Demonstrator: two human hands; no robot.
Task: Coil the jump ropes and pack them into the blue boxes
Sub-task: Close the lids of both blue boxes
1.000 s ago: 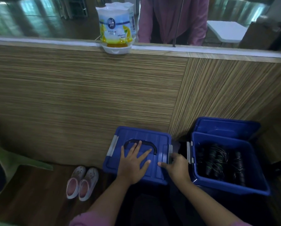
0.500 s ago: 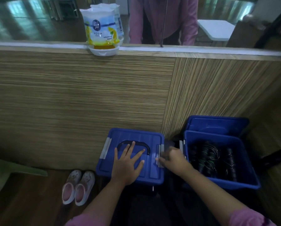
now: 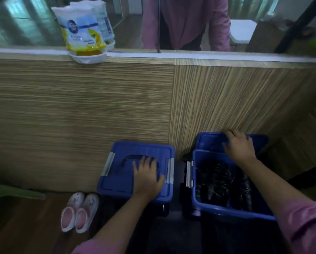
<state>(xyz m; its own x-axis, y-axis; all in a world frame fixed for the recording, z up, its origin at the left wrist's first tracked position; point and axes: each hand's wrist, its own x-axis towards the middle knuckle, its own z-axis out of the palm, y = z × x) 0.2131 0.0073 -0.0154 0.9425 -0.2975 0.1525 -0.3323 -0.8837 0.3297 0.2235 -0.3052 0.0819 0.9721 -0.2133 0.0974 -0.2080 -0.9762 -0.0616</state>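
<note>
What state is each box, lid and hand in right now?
Left blue box: closed, lid on, handle flat.
Right blue box: open, coiled jump ropes inside.
Loose lid: off, propped behind the open box.
Left hand: flat on the closed lid.
Right hand: fingers on the loose lid.

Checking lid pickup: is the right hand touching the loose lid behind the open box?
Touching. The head view shows the right hand lying on the loose lid, fingers curled over its top edge.

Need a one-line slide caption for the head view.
Left hand rests on closed blue box; right hand reaches for the loose lid behind the rope-filled box.
</note>
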